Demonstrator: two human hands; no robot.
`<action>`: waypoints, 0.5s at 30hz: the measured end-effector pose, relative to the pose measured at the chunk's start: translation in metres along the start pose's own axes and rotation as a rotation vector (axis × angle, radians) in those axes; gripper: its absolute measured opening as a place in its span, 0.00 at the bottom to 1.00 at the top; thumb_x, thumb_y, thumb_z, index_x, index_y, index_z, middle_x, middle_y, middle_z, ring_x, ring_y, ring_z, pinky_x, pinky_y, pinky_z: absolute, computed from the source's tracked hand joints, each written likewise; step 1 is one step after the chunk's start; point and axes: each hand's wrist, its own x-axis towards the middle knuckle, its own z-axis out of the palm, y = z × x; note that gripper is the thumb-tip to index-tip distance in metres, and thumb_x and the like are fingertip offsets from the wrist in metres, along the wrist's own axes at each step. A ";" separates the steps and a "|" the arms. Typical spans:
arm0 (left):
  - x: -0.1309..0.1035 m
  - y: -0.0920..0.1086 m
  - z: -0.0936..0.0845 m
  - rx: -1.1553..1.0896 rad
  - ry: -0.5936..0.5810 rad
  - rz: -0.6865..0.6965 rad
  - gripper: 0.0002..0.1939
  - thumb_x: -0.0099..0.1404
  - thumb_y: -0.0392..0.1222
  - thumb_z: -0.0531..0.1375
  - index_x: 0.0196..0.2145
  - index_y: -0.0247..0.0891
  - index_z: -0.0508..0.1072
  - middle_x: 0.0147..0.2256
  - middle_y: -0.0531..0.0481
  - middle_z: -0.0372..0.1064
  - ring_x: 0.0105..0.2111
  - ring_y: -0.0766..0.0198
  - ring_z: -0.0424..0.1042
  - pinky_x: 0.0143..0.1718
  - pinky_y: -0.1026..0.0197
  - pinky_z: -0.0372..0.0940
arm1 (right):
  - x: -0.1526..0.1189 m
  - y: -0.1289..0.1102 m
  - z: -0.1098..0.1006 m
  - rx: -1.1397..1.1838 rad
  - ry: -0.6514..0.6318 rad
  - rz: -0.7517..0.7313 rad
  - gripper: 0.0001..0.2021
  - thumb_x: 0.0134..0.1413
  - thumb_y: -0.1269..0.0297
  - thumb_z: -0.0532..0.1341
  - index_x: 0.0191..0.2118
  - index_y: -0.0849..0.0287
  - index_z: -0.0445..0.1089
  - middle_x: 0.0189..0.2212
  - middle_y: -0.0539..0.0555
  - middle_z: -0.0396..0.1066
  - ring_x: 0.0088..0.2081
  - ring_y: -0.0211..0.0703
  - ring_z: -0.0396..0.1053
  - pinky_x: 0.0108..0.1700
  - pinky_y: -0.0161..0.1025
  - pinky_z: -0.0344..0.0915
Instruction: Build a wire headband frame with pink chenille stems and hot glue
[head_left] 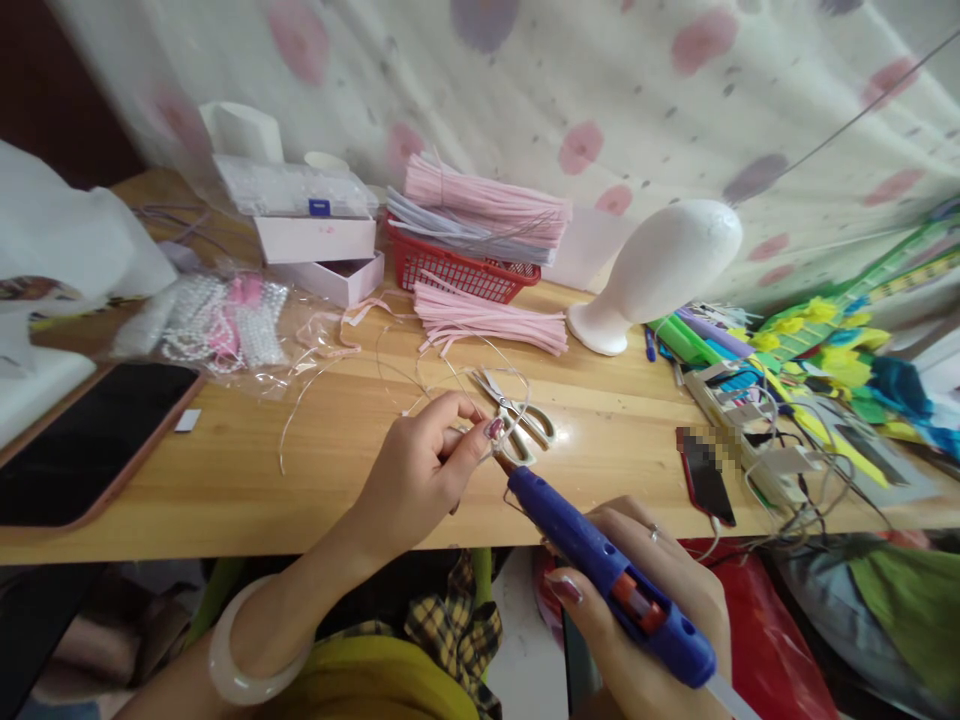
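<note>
My left hand (424,465), with a pale bangle on its wrist, is closed in a pinch on a thin wire (480,345) that loops back over the table. What else sits between those fingertips is too small to make out. My right hand (652,590) is wrapped round a blue glue gun (577,535), whose nozzle points up and left and meets the left fingertips. Just behind the fingertips lie scissors (529,420), blades toward the back left.
Pink pipe cleaners (487,315) lie before a red basket (450,265). A white foam head (660,270) stands behind right. Bagged beads (225,320) and a tablet (94,440) are left; a phone (705,475) and a power strip (750,440) are right.
</note>
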 end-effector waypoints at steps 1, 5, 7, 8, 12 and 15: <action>0.000 0.000 0.000 0.002 -0.001 -0.001 0.09 0.70 0.46 0.56 0.35 0.40 0.66 0.13 0.65 0.57 0.11 0.75 0.56 0.14 0.74 0.51 | 0.000 0.000 0.000 0.000 -0.002 -0.001 0.12 0.56 0.56 0.65 0.27 0.56 0.67 0.21 0.46 0.63 0.23 0.37 0.64 0.24 0.36 0.57; 0.000 0.000 0.000 0.023 0.000 -0.010 0.08 0.70 0.46 0.56 0.35 0.40 0.66 0.12 0.65 0.58 0.11 0.75 0.58 0.14 0.74 0.52 | -0.003 0.002 -0.004 0.067 -0.043 -0.024 0.15 0.57 0.50 0.64 0.28 0.56 0.69 0.21 0.47 0.64 0.23 0.38 0.64 0.25 0.37 0.57; 0.000 -0.001 0.000 0.016 0.001 -0.009 0.08 0.70 0.45 0.56 0.35 0.40 0.67 0.13 0.64 0.58 0.11 0.74 0.58 0.14 0.74 0.53 | -0.005 0.004 -0.006 0.124 -0.033 -0.028 0.17 0.58 0.46 0.63 0.30 0.56 0.71 0.22 0.48 0.65 0.24 0.39 0.64 0.24 0.38 0.57; 0.000 -0.001 0.001 0.009 0.002 -0.006 0.08 0.70 0.46 0.56 0.35 0.40 0.67 0.13 0.64 0.58 0.11 0.74 0.58 0.14 0.74 0.53 | -0.006 0.005 -0.006 0.140 -0.012 -0.031 0.17 0.58 0.46 0.62 0.31 0.56 0.71 0.22 0.49 0.66 0.24 0.39 0.64 0.24 0.38 0.57; -0.001 0.000 0.001 -0.002 0.001 0.007 0.09 0.70 0.47 0.56 0.35 0.39 0.67 0.13 0.64 0.58 0.11 0.75 0.58 0.14 0.73 0.52 | -0.005 0.012 -0.004 0.063 0.131 -0.111 0.11 0.56 0.55 0.65 0.31 0.57 0.70 0.24 0.49 0.67 0.26 0.40 0.65 0.25 0.38 0.58; -0.001 0.004 0.000 0.007 -0.001 0.009 0.09 0.70 0.46 0.56 0.34 0.39 0.67 0.13 0.64 0.58 0.11 0.75 0.57 0.14 0.73 0.51 | -0.002 0.019 -0.001 -0.081 0.186 -0.243 0.07 0.52 0.67 0.67 0.34 0.57 0.68 0.27 0.51 0.69 0.31 0.43 0.66 0.32 0.40 0.63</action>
